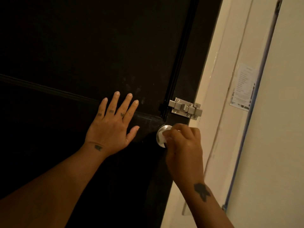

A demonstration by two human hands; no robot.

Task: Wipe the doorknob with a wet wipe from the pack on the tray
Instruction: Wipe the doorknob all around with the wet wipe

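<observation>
A silver doorknob (160,131) sits near the right edge of a dark door (82,55). My right hand (184,145) is wrapped around the knob, shut on a white wet wipe (162,137) that shows between my fingers and the metal. Most of the knob is hidden under this hand. My left hand (113,124) lies flat on the door just left of the knob, fingers spread and holding nothing. The pack and the tray are out of view.
A silver slide bolt (185,108) is fixed to the door just above the knob. The cream door frame (222,112) runs along the right, with a printed paper notice (242,86) and a blue strip (246,125) on the wall beyond.
</observation>
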